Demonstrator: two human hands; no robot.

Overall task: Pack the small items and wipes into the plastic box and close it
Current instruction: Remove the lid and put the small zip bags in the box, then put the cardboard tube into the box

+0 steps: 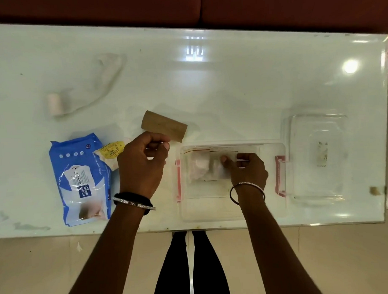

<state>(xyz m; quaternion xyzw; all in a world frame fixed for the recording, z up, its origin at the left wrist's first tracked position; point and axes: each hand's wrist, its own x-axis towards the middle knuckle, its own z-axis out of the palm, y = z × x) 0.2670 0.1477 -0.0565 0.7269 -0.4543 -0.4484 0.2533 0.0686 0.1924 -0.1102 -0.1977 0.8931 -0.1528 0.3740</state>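
Note:
A clear plastic box (232, 209) with pink side latches sits open at the table's near edge. Inside lies a zip bag (215, 166) holding white cotton pieces. My right hand (246, 169) is in the box, fingers pinching the bag's right end. My left hand (143, 164) hovers just left of the box, fingers curled; whether it holds anything I cannot tell. A brown cardboard tube (163, 125) lies just beyond that hand. A blue wipes pack (80, 179) lies at the left, a small yellow packet (111, 150) against its top right corner. The clear lid (316, 160) rests right of the box.
A white roll (53, 103) and a crumpled clear plastic bag (98, 82) lie at the far left of the glossy white table (230, 79). A small tan object (374, 190) sits near the right edge. My legs stand below the table's near edge.

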